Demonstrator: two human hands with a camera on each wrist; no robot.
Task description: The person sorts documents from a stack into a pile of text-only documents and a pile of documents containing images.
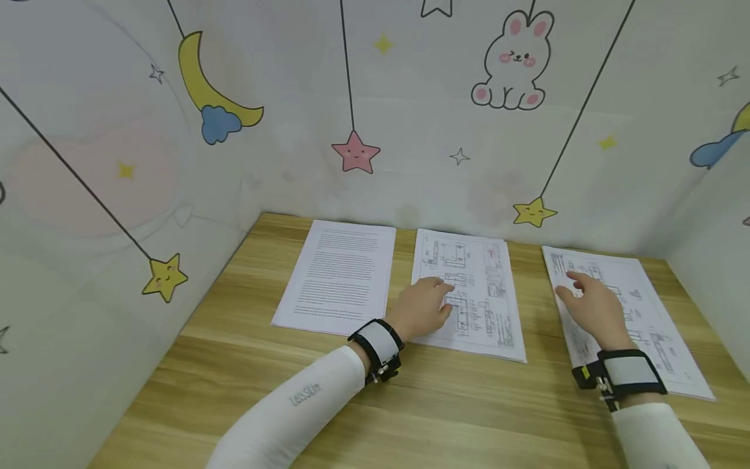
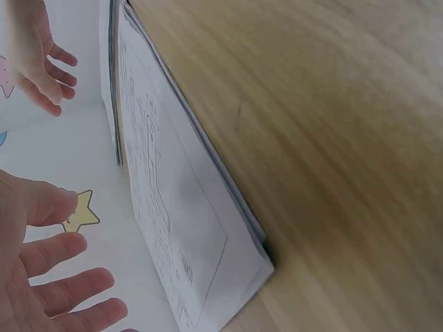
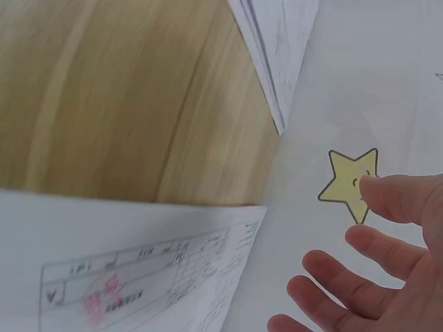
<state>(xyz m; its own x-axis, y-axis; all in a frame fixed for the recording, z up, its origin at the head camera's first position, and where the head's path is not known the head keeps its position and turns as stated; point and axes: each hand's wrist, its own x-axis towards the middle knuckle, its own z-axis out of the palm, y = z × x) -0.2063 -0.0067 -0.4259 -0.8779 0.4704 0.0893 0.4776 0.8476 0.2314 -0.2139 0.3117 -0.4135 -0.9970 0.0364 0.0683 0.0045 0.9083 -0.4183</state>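
Over the lower left part of the middle paper stack (image 1: 504, 332), printed with technical drawings, is my left hand (image 1: 418, 306). Its fingers are spread and loosely bent around nothing. My right hand (image 1: 594, 309) hovers at the left side of the right paper stack (image 1: 674, 352), which also bears line drawings; its fingers are relaxed and hold nothing. In the left wrist view, the left hand (image 2: 52, 270) appears apart from a drawing stack (image 2: 173, 187). The right wrist view has the right hand (image 3: 374, 277) clear of a sheet (image 3: 138, 270) with a red stamp.
A third paper stack (image 1: 340, 280), covered in lines of text, lies at the left on the wooden table (image 1: 457, 417). Behind and beside the table stand pale walls (image 1: 433, 182) printed with stars, a moon and a rabbit. Both wrists wear strapped cameras.
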